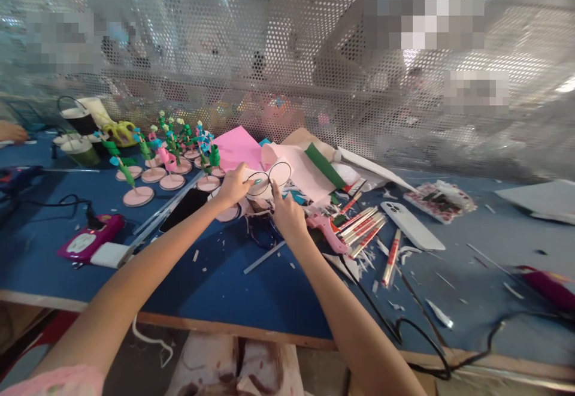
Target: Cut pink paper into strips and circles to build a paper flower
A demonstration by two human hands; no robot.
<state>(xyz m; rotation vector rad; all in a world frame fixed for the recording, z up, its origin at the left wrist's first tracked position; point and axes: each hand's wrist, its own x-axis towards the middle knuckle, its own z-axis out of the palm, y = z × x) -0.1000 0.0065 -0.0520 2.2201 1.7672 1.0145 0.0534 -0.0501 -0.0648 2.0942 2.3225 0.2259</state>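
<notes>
A pair of round, thin black-rimmed eyeglasses (281, 174) is held up between my hands, above the paper pile. My left hand (235, 186) has its fingers closed at the left lens, where a small blue-green spot shows. My right hand (287, 209) is closed too, its index finger reaching up to the rims near the bridge. Just behind the glasses lie a pale pink paper sheet (309, 180) and a bright pink sheet (240, 147). A pink glue gun (327, 232) rests right of my right hand.
Several paper flowers on round pink bases (138, 196) stand left. A black phone (184, 210), a magenta power strip (92, 238), red-and-white sticks (366, 228) and a white phone (412, 225) lie around. Black cable (398, 327) crosses the front right. A perforated metal screen (278, 54) rises behind.
</notes>
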